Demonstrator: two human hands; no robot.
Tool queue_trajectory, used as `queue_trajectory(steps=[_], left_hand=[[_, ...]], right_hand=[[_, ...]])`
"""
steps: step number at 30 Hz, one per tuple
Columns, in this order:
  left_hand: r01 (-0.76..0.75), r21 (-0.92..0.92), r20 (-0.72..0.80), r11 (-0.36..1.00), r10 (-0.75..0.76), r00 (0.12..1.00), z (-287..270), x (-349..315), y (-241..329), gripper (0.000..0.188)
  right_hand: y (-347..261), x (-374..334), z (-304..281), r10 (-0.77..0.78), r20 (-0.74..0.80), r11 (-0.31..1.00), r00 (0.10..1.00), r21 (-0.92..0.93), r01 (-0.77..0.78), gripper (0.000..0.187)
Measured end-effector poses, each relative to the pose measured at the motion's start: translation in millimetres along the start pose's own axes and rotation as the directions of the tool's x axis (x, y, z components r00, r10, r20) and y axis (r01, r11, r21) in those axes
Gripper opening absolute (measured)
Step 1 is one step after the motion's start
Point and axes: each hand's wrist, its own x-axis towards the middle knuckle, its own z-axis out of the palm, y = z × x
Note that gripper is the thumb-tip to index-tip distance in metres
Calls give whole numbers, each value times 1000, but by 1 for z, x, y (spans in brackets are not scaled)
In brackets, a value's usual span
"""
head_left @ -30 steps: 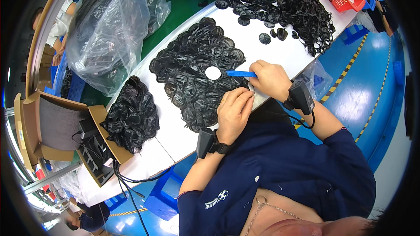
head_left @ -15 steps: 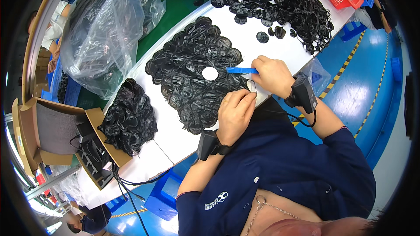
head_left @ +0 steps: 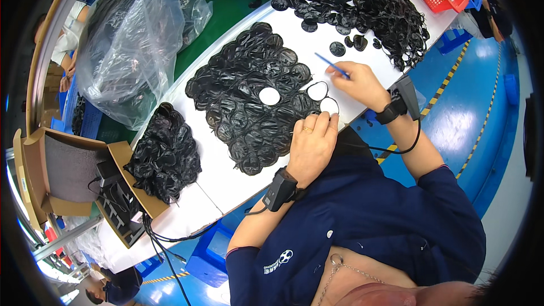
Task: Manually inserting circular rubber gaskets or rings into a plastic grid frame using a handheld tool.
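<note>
Three heaps of thin black parts lie on my white table (head_left: 195, 207). Between the middle heap (head_left: 243, 113) and the upper right heap (head_left: 368, 8), a bare band of tabletop gives my right hand open room; a narrower strip separates the middle heap from the left heap (head_left: 164, 156), which lies beside an open cardboard box (head_left: 71, 167).

The parts look glossy and wrinkled, mostly round, and they overlap. One white circle (head_left: 270, 96) shows on the middle heap. At its right border lie two black-rimmed white rounds (head_left: 317, 91), one just beside the other.

My left hand (head_left: 313, 146) has its fingers together and bent, their tips touching the lower round; whether the thumb pinches it, I cannot tell. My right hand (head_left: 360, 84) is closed around a slim blue tool (head_left: 334, 66), pointing up and left.
</note>
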Motion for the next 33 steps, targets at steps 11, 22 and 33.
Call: queue_trajectory(steps=[11,22,33], left_hand=[[4,-81,-107,997,-12,994,-18,-6,-17,30],[185,8,-51,983,-185,982,-43,-42,-28,33],[501,87,-323,861,-451,832,-91,-99,-64,25]], right_hand=[[9,-11,7,-102,-107,993,989,-67,95,23],[0,-2,25,-266,-13,959,964,-106,263,25],[-10,6,21,-255,-47,965,966,-73,252,22]])
